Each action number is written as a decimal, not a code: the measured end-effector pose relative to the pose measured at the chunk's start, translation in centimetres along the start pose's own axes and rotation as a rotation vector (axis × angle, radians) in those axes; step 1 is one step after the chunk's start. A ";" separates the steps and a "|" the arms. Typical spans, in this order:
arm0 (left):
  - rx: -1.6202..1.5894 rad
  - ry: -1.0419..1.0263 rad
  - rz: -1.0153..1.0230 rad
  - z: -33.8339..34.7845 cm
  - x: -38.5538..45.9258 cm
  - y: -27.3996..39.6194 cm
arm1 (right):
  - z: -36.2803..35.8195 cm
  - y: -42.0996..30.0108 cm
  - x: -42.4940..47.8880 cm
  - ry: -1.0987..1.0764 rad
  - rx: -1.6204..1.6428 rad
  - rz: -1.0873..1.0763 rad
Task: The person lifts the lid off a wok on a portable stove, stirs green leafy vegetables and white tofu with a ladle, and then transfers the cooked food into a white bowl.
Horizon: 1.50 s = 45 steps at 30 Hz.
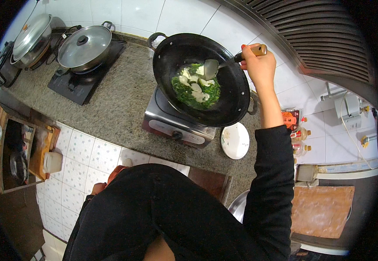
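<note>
My right hand (260,67) grips the handle of a metal ladle (211,68) above a large black wok (231,104). The ladle's bowl touches or hangs just over chopped leafy greens (189,96) and pale, whitish pieces (200,95) in the wok. The wok rests on a portable gas stove (175,122) with a front knob. My left hand (98,188) hangs low beside my body, partly hidden by the sleeve and clothing; its fingers look curled, but whether it holds anything does not show. A white plate (235,141) lies on the counter right of the stove.
A lidded steel pan (86,49) sits on a black induction cooker (78,86) at the left of the granite counter (123,98). Beyond it stands another lidded pot (34,36). A range hood (332,36) overhangs the upper right. Bottles (301,134) and a wooden board (322,210) are at the right.
</note>
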<state>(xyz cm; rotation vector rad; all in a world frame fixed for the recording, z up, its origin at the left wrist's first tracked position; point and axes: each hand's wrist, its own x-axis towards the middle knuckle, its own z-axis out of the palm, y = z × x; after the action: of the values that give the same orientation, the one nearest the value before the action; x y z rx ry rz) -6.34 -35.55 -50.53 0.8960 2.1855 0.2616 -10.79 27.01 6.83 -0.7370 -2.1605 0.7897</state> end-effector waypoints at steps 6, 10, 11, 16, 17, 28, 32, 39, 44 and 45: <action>-0.084 0.066 -0.008 -0.2 0.6 0.1 | -0.7 0.0 0.8 -0.101 -0.030 -0.040; -0.152 0.080 0.086 -0.3 0.8 0.3 | -1.2 0.2 0.6 -0.292 0.071 -0.105; -0.137 0.074 0.094 -0.2 0.8 0.3 | -1.5 0.1 0.3 -0.325 0.082 -0.116; -0.083 0.109 0.075 0.2 0.8 -0.4 | -5.5 -1.1 -1.0 -0.211 0.180 -0.080; -0.042 0.083 0.049 1.0 0.9 -1.5 | -5.9 -1.5 -1.1 -0.201 0.147 -0.066; -0.005 0.074 0.109 1.0 1.4 -0.8 | -6.1 -0.8 -0.2 -0.189 -0.036 0.000; -0.007 0.056 0.103 1.2 1.4 -0.5 | -5.2 -1.2 0.8 -0.225 -0.068 -0.020; -0.032 0.035 0.024 2.4 0.4 -1.2 | -3.1 -2.0 2.6 -0.245 -0.117 -0.008; -0.093 0.062 0.044 1.8 0.1 -0.7 | -2.5 -1.8 4.1 -0.230 -0.137 0.074; -0.091 0.059 0.039 2.2 0.0 -1.0 | -2.4 -1.7 4.5 -0.233 -0.136 0.076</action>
<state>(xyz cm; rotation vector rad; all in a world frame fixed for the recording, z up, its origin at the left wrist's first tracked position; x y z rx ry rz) -5.36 -36.47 -52.51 0.8912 2.1931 0.4075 -12.04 29.73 11.27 -0.8359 -2.4267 0.8077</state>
